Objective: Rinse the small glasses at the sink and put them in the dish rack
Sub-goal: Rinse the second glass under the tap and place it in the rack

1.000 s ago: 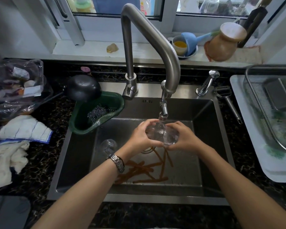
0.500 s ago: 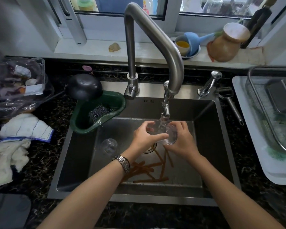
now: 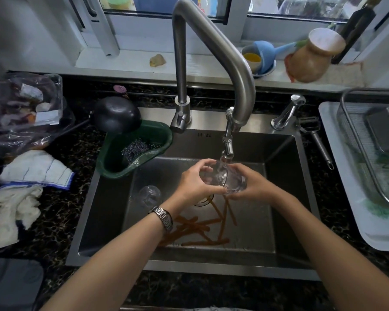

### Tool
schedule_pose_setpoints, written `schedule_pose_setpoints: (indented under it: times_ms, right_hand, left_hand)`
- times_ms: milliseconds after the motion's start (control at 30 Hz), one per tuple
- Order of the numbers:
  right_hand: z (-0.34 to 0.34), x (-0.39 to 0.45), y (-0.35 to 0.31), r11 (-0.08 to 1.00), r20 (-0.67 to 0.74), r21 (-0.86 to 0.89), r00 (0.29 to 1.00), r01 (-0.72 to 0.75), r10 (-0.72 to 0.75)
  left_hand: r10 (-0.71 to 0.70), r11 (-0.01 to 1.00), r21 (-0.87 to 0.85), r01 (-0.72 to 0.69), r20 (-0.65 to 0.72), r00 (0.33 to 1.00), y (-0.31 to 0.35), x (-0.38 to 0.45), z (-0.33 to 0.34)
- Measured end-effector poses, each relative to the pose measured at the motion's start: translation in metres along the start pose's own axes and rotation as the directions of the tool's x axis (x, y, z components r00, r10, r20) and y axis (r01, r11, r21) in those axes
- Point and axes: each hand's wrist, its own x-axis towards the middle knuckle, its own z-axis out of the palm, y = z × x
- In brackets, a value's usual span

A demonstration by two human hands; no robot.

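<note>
A small clear glass (image 3: 225, 179) is held under the tap's spout (image 3: 227, 149), with water running into it. My left hand (image 3: 194, 182) curls round its left side, fingers over the rim. My right hand (image 3: 253, 184) grips its base from the right. A second small glass (image 3: 149, 195) lies on the floor of the steel sink (image 3: 285, 198), to the left of my left wrist. The wire dish rack (image 3: 355, 140) stands on a white tray (image 3: 350, 198) at the right, a metal container in it.
Orange sticks (image 3: 202, 230) lie scattered round the drain. A green corner basket (image 3: 133, 149) with steel wool hangs at the sink's back left, a black ladle (image 3: 117, 114) beside it. Cloths (image 3: 32, 171) and a plastic bag (image 3: 25, 108) are on the left counter. A peeler (image 3: 317, 140) lies right of the sink.
Both hands have turned the glass slightly under the running water; the left fingers shifted round its rim. The second glass has not moved.
</note>
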Motion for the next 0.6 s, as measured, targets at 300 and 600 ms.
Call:
schedule_pose_setpoints:
  times_ms: [300,600]
  right_hand:
    - [0.000,-0.006,-0.009,0.998,-0.086,-0.049,0.995,0.037,-0.041]
    - [0.010,-0.022,-0.010,0.982,-0.178,-0.181,0.980,0.054,-0.087]
  left_hand:
    - [-0.014,0.991,-0.132,0.038,0.179,0.984,-0.005,0.000,-0.011]
    - [-0.071,0.996,-0.028,0.083,0.298,0.952,-0.029,-0.005,-0.023]
